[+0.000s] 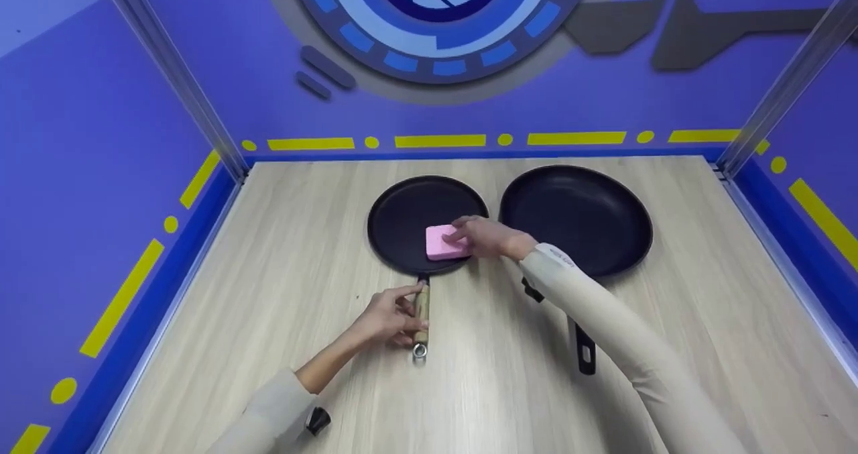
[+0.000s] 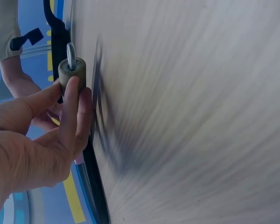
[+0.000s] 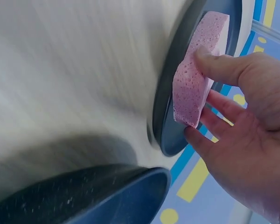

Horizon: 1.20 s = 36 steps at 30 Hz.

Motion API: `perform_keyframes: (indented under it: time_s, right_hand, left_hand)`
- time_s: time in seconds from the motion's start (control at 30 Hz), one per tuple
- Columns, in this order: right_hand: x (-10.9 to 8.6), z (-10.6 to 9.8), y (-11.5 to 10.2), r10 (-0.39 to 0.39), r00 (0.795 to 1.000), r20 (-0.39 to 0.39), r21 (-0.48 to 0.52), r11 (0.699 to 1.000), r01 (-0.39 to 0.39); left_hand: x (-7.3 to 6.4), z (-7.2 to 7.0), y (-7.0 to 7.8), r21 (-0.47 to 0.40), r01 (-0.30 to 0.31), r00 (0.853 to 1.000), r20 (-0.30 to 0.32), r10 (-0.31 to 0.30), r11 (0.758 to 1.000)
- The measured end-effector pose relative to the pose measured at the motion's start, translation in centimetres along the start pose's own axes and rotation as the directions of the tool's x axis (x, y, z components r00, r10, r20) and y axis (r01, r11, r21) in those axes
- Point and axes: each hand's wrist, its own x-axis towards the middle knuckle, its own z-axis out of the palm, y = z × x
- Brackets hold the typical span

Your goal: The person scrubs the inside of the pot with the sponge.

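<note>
A flat black pan point(image 1: 402, 219) with a low rim lies on the table, its wooden handle point(image 1: 421, 313) pointing toward me. My left hand point(image 1: 385, 316) grips that handle, thumb on one side and fingers on the other; the metal hanging ring point(image 2: 71, 56) at its end shows in the left wrist view. Over the right part of the pan, my right hand point(image 1: 486, 236) pinches a pink sponge point(image 1: 442, 243) between thumb and fingers. The right wrist view shows the porous side of the sponge point(image 3: 193, 79) close against the pan's surface point(image 3: 172, 133).
To the right stands a larger, deeper black frying pan point(image 1: 570, 219), its dark handle point(image 1: 586, 350) pointing toward me, partly behind my right forearm. Blue panels point(image 1: 469, 119) with yellow marks enclose the wooden table point(image 1: 301, 239) at the back and sides.
</note>
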Motion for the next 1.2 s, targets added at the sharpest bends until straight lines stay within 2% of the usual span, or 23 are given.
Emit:
perform_keyframes:
  time_s: [0.17,0.43,0.67,0.8,0.93,1.2]
  right_hand:
    - [0.2,0.5,-1.2,-0.040,0.999,-0.012,0.006,0.999,0.040]
    - [0.8,2.0,-2.7,-0.028,0.998,-0.051,-0.009,1.000,0.027]
    - [0.7,1.7,-2.2,-0.112,0.993,-0.037,-0.036,0.993,0.110]
    - [0.4,0.9,-1.5,-0.088,0.996,-0.019,-0.051,0.995,0.087]
    - [0.0,0.3,-0.9,-0.049,0.999,-0.018,-0.024,0.999,0.049]
    - [0.1,1.0,-1.5,-0.065,0.997,-0.036,-0.053,0.997,0.063]
  left_hand:
    - [0.2,0.0,-0.2,-0.008,-0.004,1.000,0.007,0.004,1.000]
    - [0.6,0.1,-0.1,0.021,0.005,1.000,0.012,-0.005,1.000]
    - [0.5,-0.1,0.1,0.050,0.008,1.000,0.027,-0.010,0.999]
    - [0.3,-0.1,0.2,0.056,-0.012,1.000,0.026,0.010,0.998]
    - [0.1,-0.1,0.2,0.064,-0.022,1.000,0.012,0.021,0.998]
    - [0.1,-0.3,0.4,0.068,-0.022,0.999,0.042,0.020,0.997]
